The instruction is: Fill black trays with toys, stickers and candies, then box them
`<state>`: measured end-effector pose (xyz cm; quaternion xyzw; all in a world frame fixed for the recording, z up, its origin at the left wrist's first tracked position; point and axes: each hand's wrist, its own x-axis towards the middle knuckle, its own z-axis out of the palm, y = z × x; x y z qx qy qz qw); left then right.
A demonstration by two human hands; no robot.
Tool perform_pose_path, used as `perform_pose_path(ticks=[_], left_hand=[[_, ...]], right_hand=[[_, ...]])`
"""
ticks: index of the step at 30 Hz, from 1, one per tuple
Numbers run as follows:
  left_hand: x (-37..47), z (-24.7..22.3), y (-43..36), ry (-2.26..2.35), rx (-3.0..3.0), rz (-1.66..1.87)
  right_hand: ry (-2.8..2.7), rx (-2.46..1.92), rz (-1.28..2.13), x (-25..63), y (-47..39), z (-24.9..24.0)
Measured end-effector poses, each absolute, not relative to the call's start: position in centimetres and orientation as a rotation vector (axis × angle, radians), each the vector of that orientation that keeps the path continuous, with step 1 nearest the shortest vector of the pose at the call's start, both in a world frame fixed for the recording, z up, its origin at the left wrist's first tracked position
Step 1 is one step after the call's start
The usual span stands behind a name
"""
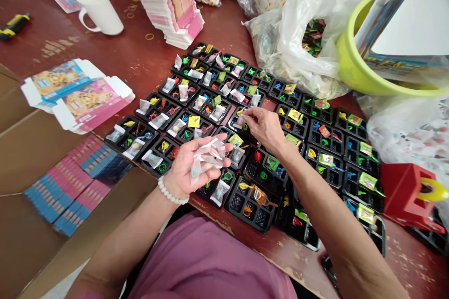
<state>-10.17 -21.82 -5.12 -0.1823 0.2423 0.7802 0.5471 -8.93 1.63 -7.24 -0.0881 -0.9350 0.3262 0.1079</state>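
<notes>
My left hand (pixel 189 163), palm up with fingers curled, cradles several small translucent white packets (pixel 208 156); a round thing shows faintly inside some. Ahead and to the right, my right hand (pixel 264 126) pinches one similar small packet (pixel 240 121) by its end, low over a black compartment tray (pixel 231 124). Trays of this kind cover the table in rows. Those on the left, such as one tray (pixel 131 138), hold white packets with small coloured plastic toys. Trays on the right, such as another tray (pixel 326 135), hold toys and bright printed sachets.
Flattened printed boxes (pixel 84 96) lie left; a carton (pixel 21 140) beside the table holds pink and blue boxes. Behind the trays are a white mug (pixel 101 11), a card stack (pixel 168 4) and plastic bags (pixel 298 51). A yellow-green basin (pixel 347 46) and red tape dispenser (pixel 403 191) stand right.
</notes>
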Motion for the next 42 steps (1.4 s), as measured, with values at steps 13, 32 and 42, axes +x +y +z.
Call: perform_pose_path(ticks=[13,32,42], left_hand=[[-9.3,-6.6,-20.5,0.500,-0.269,1.737],[-9.9,-4.7,-20.5,0.566,-0.543,1.859],[-9.1,-5.0,-19.1,0.585,-0.559,1.898]], right_hand=[[-2.730,0.373,1.334,-3.1,-3.2,-4.4],[-2.655,-0.263,0.817,-4.2,3.2,-7.0],[-2.741,0.547,0.807,-0.2,-8.7,-2.9]])
